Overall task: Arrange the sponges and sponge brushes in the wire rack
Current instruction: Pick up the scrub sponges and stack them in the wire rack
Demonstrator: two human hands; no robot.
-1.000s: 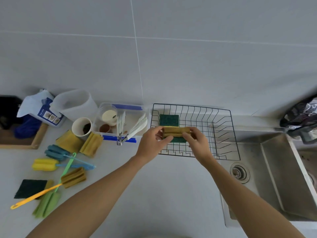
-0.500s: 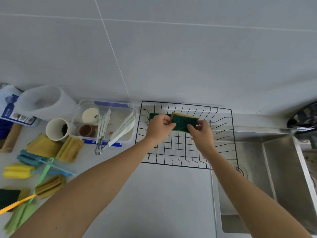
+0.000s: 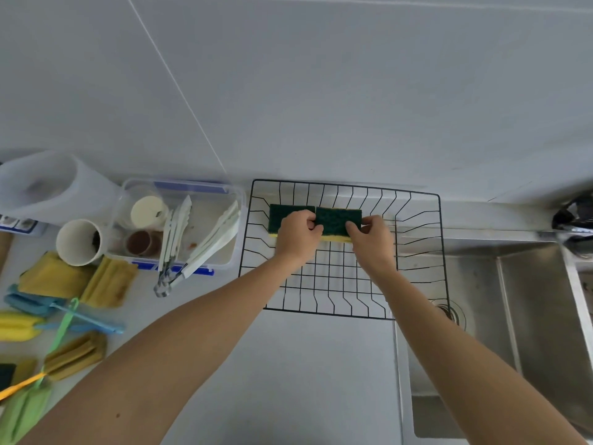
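Left hand (image 3: 298,232) and right hand (image 3: 372,239) grip a green sponge (image 3: 337,220) inside the wire rack (image 3: 417,252), beside another sponge (image 3: 282,213).

Pale grey tiled wall (image 3: 321,91), white countertop (image 3: 305,380), stainless steel sink (image 3: 529,316) at right, soft even light

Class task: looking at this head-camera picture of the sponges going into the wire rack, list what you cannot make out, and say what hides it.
- Second sponge: whether it rests on the wire rack; both hands cover its lower edge.
- First sponge: right part hidden by the left hand.
- Right hand: fingertip grip hidden behind the sponge.
- Yellow sponge brush: cut off by the left edge.
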